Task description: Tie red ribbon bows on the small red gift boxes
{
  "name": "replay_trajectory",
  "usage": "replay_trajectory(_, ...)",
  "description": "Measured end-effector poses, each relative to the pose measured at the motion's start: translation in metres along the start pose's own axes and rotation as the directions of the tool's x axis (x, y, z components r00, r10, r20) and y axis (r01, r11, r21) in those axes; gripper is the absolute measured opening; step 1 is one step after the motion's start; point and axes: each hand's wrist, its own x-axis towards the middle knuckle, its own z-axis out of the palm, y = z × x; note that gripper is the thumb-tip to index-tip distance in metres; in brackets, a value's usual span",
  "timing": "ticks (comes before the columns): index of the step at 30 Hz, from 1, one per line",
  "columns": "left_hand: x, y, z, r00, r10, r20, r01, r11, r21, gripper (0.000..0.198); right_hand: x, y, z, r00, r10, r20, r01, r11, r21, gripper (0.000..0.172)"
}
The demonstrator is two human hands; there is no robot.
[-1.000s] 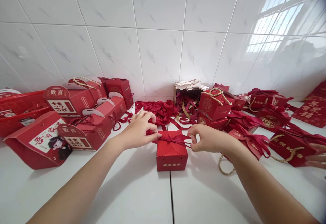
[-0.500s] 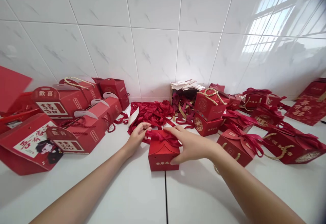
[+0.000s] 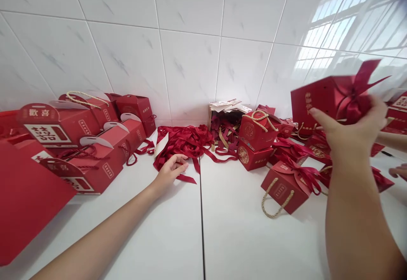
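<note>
My right hand (image 3: 356, 127) is raised at the right, thumb and fingers wrapped round a red gift box (image 3: 313, 99) with a dark red ribbon bow. The held box is tilted, well above the table. My left hand (image 3: 171, 172) rests at the front edge of a heap of dark red ribbons (image 3: 184, 138), fingers loosely bent and thumb a little apart. A ribbon end (image 3: 187, 179) lies just beside its fingertips; no grip on it shows.
Red boxes (image 3: 111, 165) stand at the left, near a tilted red sheet or panel (image 3: 28, 203). An open carton (image 3: 224, 125) holds ribbons and cards. Right of it are stacked boxes (image 3: 256, 155) and a bowed box with rope handles (image 3: 288, 186). Another person's hand (image 3: 400, 172) shows at the right edge.
My right hand has lifted the bowed box off the middle of the table and carried it up and right. My left hand has left the box's ribbon and sits by the heap.
</note>
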Motion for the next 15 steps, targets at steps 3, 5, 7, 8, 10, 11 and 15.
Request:
replay_trajectory(3, 0.000, -0.001, -0.001, 1.000, 0.002, -0.006, -0.002, 1.000, 0.020, 0.037, 0.005, 0.032, 0.011, 0.939, 0.298, 0.174, -0.270, 0.948, -0.168, 0.094)
replay_trajectory(5, -0.001, -0.001, -0.001, 1.000, 0.006, -0.009, -0.005, 0.999, 0.034, 0.037, 0.006, 0.045, 0.018, 0.832, 0.428, 0.353, -0.336, 0.895, -0.293, 0.100)
replay_trajectory(7, -0.001, 0.000, -0.001, 1.000, 0.010, -0.012, -0.009, 0.999, 0.053, 0.036, 0.005, 0.050, 0.022, 0.751, 0.486, 0.447, -0.334, 0.863, -0.378, 0.109)
replay_trajectory(8, -0.001, 0.001, -0.001, 1.000, 0.012, -0.014, -0.011, 0.998, 0.064, 0.036, 0.005, 0.049, 0.023, 0.742, 0.494, 0.454, -0.322, 0.856, -0.405, 0.114)
replay_trajectory(10, -0.001, 0.001, -0.002, 1.000, 0.018, -0.015, -0.016, 0.995, 0.094, 0.036, 0.004, 0.040, 0.022, 0.769, 0.484, 0.417, -0.293, 0.847, -0.443, 0.123)
replay_trajectory(11, -0.001, 0.000, -0.002, 1.000, 0.022, -0.013, -0.021, 0.994, 0.112, 0.035, 0.003, 0.033, 0.021, 0.797, 0.461, 0.391, -0.272, 0.851, -0.449, 0.124)
replay_trajectory(15, -0.001, -0.004, 0.000, 0.998, 0.055, -0.005, -0.053, 0.975, 0.217, 0.025, -0.007, -0.001, 0.018, 0.885, 0.262, 0.385, -0.177, 0.954, -0.243, 0.108)
